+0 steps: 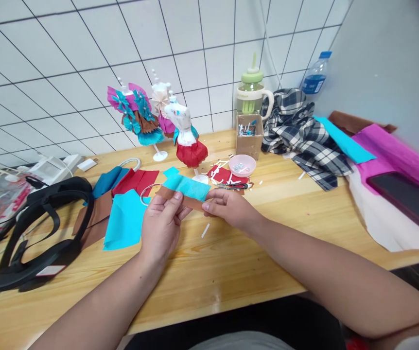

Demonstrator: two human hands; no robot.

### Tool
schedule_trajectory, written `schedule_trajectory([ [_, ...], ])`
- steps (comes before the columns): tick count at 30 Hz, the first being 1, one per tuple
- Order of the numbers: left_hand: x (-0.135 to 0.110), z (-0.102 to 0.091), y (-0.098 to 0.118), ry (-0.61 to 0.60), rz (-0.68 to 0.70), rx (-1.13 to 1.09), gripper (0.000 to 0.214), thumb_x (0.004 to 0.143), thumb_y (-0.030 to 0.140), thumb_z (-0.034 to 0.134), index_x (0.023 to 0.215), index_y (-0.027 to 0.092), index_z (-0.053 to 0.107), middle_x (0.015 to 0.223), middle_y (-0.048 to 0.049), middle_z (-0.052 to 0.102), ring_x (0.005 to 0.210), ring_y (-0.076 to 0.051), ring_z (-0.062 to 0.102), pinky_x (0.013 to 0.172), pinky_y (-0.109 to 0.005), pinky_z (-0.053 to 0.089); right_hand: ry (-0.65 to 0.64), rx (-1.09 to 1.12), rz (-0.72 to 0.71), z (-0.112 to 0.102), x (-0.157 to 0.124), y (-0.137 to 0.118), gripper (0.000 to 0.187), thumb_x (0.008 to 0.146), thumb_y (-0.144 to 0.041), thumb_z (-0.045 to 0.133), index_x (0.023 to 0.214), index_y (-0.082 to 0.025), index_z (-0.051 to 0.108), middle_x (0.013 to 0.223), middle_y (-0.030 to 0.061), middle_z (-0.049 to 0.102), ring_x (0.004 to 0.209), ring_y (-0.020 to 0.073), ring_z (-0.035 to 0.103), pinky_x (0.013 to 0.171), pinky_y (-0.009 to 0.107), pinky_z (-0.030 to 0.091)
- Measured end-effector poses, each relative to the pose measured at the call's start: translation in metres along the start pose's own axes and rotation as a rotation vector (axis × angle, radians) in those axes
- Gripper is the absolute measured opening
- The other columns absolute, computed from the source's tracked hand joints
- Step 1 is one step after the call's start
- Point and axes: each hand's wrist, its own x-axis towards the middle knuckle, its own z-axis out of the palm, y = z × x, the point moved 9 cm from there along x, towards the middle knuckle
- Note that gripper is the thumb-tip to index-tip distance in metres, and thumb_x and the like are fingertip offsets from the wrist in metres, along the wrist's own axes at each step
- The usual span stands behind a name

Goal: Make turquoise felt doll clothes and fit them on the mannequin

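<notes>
Both my hands hold a small strip of brown paper with a turquoise paper piece laid on top, just above the wooden table. My left hand pinches its left end with thumb and fingers closed. At the right end, my right hand pinches it the same way. Loose sheets of turquoise paper, red paper and brown paper lie to the left of my hands. Scissors lie just beyond my right hand among paper scraps.
Small mannequins in paper dresses stand at the back by the tiled wall. A pink dish, a cardboard box, a green-lidded jug, a plaid cloth and crepe sheets sit right. A black headset lies left, a phone far right.
</notes>
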Motion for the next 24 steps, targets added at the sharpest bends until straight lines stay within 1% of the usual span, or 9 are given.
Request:
schedule_trajectory([
  [3,0.001,-0.001,-0.001,0.001,0.003,0.010,0.023,0.068,0.021,0.080,0.086,0.019,0.066,0.078,0.0031,0.070,0.071,-0.011,0.068,0.066,-0.022,0.058,0.025,0.029,-0.032,-0.003,0.001,0.000,0.021,0.068,-0.028,0.077,0.081,-0.018,0.063,0.067,-0.0027,0.066,0.070,0.0123,0.064,0.073,0.026,0.049],
  [9,0.000,-0.002,-0.001,0.009,0.017,0.014,0.022,0.069,0.022,0.079,0.086,0.019,0.065,0.077,0.0036,0.068,0.074,-0.012,0.068,0.071,-0.023,0.058,0.052,0.023,-0.031,-0.005,0.001,0.002,0.016,0.072,-0.029,0.072,0.078,-0.018,0.062,0.067,-0.0022,0.066,0.069,0.0116,0.063,0.074,0.027,0.049],
  [12,0.000,-0.001,-0.001,0.003,0.022,0.017,0.023,0.070,0.022,0.078,0.088,0.019,0.064,0.080,0.0025,0.068,0.077,-0.012,0.068,0.072,-0.024,0.057,0.054,-0.033,-0.060,-0.004,0.001,-0.002,0.011,0.076,-0.027,0.067,0.078,-0.017,0.062,0.068,-0.0024,0.065,0.069,0.0113,0.062,0.072,0.026,0.048],
  [15,-0.001,0.000,0.000,-0.014,0.038,-0.012,0.022,0.072,0.024,0.077,0.087,0.019,0.061,0.082,0.0026,0.067,0.078,-0.011,0.067,0.072,-0.023,0.057,0.063,-0.120,-0.129,-0.004,-0.001,-0.008,0.010,0.078,-0.026,0.063,0.075,-0.018,0.058,0.068,-0.0034,0.062,0.069,0.0110,0.060,0.069,0.024,0.046],
  [18,-0.003,0.010,-0.004,-0.101,0.008,-0.045,0.025,0.073,0.023,0.077,0.087,0.021,0.057,0.076,0.0046,0.064,0.076,-0.010,0.065,0.074,-0.023,0.056,0.063,-0.193,-0.185,-0.003,-0.002,-0.014,0.012,0.079,-0.026,0.060,0.072,-0.019,0.054,0.066,-0.0042,0.059,0.066,0.0112,0.059,0.065,0.024,0.044],
  [20,-0.004,0.016,-0.009,-0.143,-0.031,-0.038,0.031,0.072,0.020,0.078,0.090,0.022,0.054,0.072,0.0057,0.062,0.072,-0.009,0.064,0.073,-0.022,0.056,0.074,-0.240,-0.193,-0.003,-0.003,-0.015,0.013,0.080,-0.027,0.059,0.071,-0.019,0.053,0.065,-0.0043,0.058,0.064,0.0114,0.058,0.063,0.024,0.043],
  [22,-0.004,0.015,-0.011,-0.128,-0.045,-0.019,0.037,0.068,0.016,0.080,0.092,0.022,0.052,0.068,0.0075,0.060,0.066,-0.007,0.063,0.069,-0.018,0.055,0.091,-0.273,-0.184,-0.004,-0.004,-0.015,0.014,0.080,-0.027,0.058,0.071,-0.019,0.052,0.064,-0.0042,0.058,0.064,0.0117,0.058,0.063,0.024,0.043],
  [24,-0.001,0.011,-0.010,-0.089,-0.029,-0.006,0.041,0.065,0.012,0.082,0.089,0.021,0.050,0.064,0.0094,0.058,0.061,-0.005,0.060,0.066,-0.015,0.054,0.091,-0.267,-0.170,-0.004,-0.004,-0.013,0.013,0.080,-0.028,0.059,0.072,-0.019,0.053,0.065,-0.0036,0.059,0.066,0.0124,0.059,0.065,0.025,0.044],
])
